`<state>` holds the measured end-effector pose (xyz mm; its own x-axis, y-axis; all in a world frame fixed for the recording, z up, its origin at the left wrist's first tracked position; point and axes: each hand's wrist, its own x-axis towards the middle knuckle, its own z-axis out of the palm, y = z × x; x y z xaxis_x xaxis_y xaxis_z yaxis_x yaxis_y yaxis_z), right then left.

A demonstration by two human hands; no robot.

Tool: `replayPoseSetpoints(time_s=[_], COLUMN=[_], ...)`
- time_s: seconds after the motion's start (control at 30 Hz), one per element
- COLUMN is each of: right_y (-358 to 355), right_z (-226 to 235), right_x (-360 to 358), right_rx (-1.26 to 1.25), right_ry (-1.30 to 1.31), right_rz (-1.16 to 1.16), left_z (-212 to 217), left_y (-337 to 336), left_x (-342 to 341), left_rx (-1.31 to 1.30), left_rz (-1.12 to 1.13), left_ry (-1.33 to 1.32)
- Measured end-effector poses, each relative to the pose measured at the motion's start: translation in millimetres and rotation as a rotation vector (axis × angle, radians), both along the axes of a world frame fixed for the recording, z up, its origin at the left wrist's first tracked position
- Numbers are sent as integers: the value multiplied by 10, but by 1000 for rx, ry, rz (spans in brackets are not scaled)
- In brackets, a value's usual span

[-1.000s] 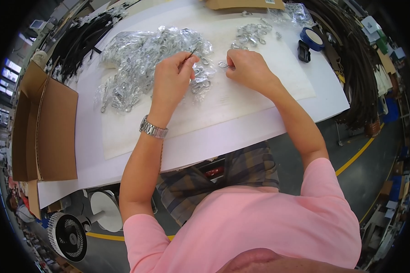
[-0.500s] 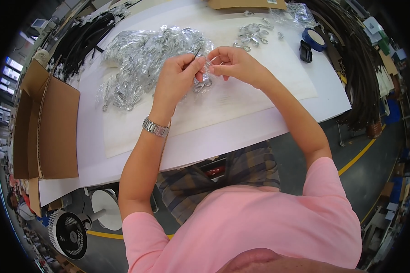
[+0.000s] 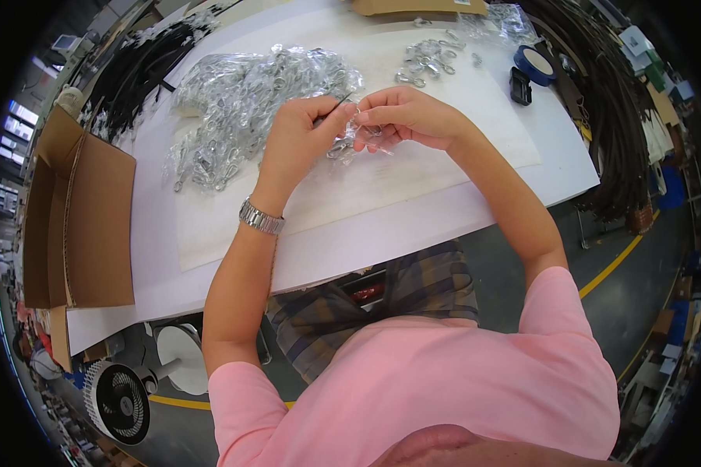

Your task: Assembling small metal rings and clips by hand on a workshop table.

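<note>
Over the white table, my left hand [image 3: 308,128] is closed on a thin dark pointed tool [image 3: 342,100], most of which its fingers hide. Close beside it, my right hand [image 3: 405,117] pinches a small clear plastic bag [image 3: 379,146], which hangs below the fingers. Whether a metal piece is inside that bag I cannot make out. Behind and left of both hands lies a heap of silvery metal clasps in clear bags [image 3: 249,93]. Farther back on the right are several loose metal clasps [image 3: 431,58].
An open cardboard box [image 3: 97,218] stands at the table's left edge. Black straps [image 3: 144,70] lie at the far left, dark brown straps [image 3: 619,117] at the right. A blue tape roll [image 3: 535,65] and a small black case [image 3: 520,86] sit back right. A fan [image 3: 121,401] is lower left.
My right hand has turned and closed its fingers, and the clear bag now shows below them. My left hand has shifted slightly, and more of the dark tool's tip is visible.
</note>
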<state>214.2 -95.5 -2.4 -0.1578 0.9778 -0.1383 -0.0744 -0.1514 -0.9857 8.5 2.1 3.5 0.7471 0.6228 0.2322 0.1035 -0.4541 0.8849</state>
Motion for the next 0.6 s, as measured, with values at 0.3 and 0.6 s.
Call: replayPoseSetpoints(time_s=[0.3,0.6], right_y=[47,146], right_z=[-31,-170], right_x=[31,-128], right_rx=[-8,143], right_ry=[-41,329], right_rz=[-41,-347], left_z=[-66,-54], left_y=[-94,-248], left_x=[68,130], left_rx=[283,-311], left_rz=[190,35], left_ry=[-112,-97])
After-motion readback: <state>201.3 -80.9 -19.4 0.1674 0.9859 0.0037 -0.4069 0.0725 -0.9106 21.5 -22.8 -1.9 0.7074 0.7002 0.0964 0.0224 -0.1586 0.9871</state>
